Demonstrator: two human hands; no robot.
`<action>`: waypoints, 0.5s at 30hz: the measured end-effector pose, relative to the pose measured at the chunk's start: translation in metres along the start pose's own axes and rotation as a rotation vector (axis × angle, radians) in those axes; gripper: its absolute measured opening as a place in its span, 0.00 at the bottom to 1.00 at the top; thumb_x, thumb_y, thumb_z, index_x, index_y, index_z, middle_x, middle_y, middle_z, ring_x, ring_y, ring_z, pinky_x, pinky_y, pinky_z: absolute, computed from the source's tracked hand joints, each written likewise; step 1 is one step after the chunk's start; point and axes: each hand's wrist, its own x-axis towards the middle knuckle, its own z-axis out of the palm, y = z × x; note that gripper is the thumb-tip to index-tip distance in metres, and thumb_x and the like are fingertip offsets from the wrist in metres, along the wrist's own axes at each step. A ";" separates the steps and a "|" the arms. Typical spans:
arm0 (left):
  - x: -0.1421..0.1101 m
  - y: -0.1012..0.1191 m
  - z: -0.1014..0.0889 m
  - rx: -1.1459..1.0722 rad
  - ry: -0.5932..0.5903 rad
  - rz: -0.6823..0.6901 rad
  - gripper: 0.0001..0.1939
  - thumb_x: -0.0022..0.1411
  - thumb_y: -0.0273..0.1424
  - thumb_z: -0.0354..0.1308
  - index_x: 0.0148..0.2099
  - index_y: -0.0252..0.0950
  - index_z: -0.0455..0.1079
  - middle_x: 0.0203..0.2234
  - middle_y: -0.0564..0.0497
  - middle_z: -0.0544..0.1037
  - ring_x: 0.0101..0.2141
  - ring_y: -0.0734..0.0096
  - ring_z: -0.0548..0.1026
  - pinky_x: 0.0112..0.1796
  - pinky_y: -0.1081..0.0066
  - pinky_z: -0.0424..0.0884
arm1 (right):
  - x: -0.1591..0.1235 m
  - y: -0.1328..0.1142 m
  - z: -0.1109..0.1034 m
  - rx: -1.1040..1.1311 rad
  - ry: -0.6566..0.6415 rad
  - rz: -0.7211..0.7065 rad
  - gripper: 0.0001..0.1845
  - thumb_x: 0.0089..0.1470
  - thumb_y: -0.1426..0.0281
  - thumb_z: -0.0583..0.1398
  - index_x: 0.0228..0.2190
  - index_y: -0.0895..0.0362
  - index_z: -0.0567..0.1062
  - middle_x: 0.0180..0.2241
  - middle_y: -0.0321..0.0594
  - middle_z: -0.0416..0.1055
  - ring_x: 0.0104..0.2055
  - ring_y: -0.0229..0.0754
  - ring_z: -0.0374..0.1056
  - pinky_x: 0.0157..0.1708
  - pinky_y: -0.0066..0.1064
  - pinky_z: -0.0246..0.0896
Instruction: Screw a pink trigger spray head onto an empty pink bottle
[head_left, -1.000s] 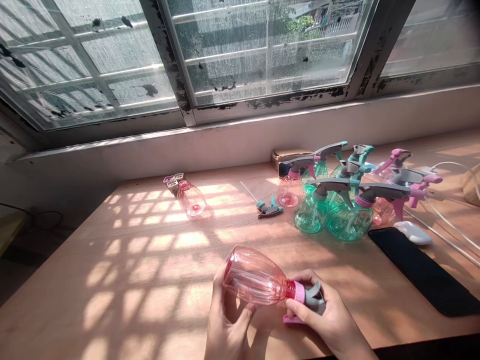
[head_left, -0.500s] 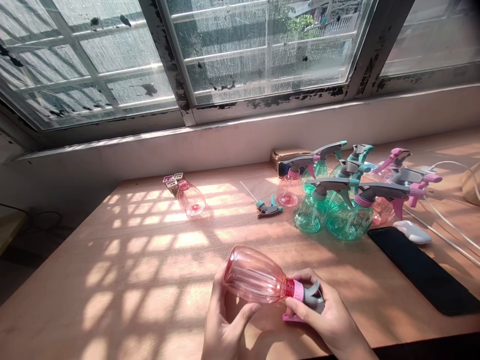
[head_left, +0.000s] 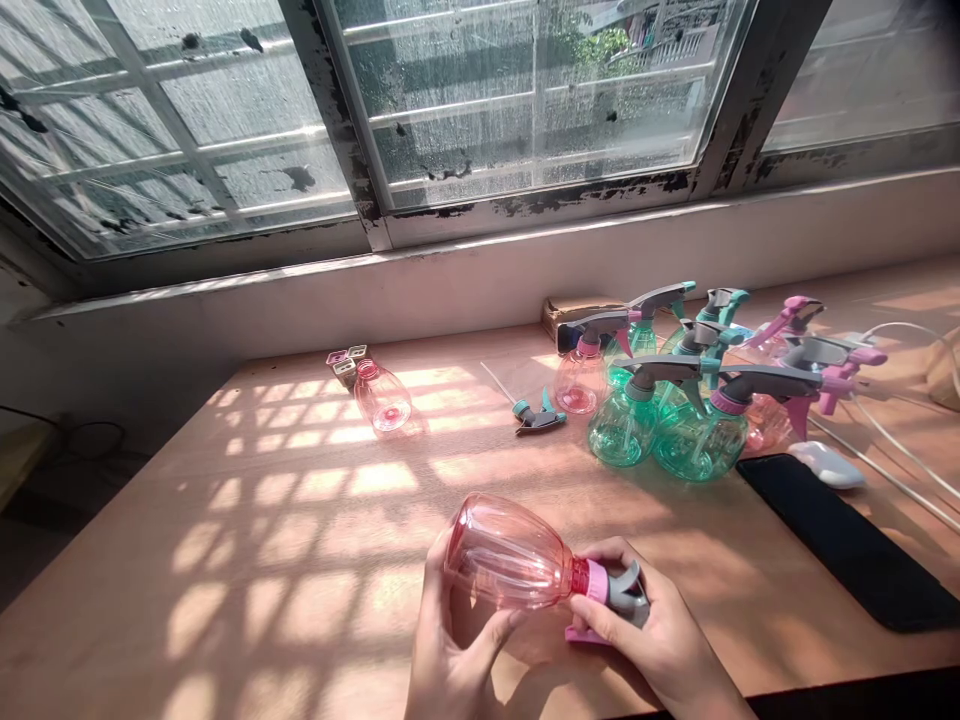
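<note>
I hold a clear pink spray bottle (head_left: 506, 553) on its side above the near edge of the wooden table (head_left: 300, 520). My left hand (head_left: 450, 650) cups the bottle's body from below, fingers wrapped round it. My right hand (head_left: 652, 640) pinches the pink collar and grey trigger head (head_left: 619, 592) at the bottle's neck. The bottle's base points up and left, away from me.
A group of pink and green spray bottles (head_left: 675, 400) stands at the back right. A loose trigger head (head_left: 536, 415) and a headless pink bottle (head_left: 382, 398) lie further left. A black phone (head_left: 847, 540), a white mouse (head_left: 825, 463) and cables lie at right.
The bottle has barely shifted. My left thumb has slid a little along its underside towards the neck.
</note>
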 end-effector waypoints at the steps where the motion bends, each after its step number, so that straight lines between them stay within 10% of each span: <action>1: 0.000 -0.001 0.000 0.009 0.000 0.011 0.40 0.57 0.44 0.76 0.68 0.47 0.67 0.66 0.44 0.74 0.68 0.42 0.68 0.70 0.52 0.59 | 0.000 -0.001 0.000 0.007 -0.003 0.003 0.28 0.43 0.51 0.80 0.37 0.54 0.80 0.34 0.38 0.79 0.32 0.44 0.78 0.33 0.38 0.83; 15: 0.001 -0.002 0.000 -0.041 0.014 0.021 0.37 0.58 0.41 0.76 0.67 0.51 0.69 0.75 0.47 0.61 0.73 0.43 0.59 0.72 0.51 0.55 | 0.001 -0.001 0.001 -0.028 0.007 -0.013 0.29 0.43 0.50 0.79 0.38 0.54 0.80 0.35 0.39 0.79 0.35 0.47 0.78 0.33 0.38 0.84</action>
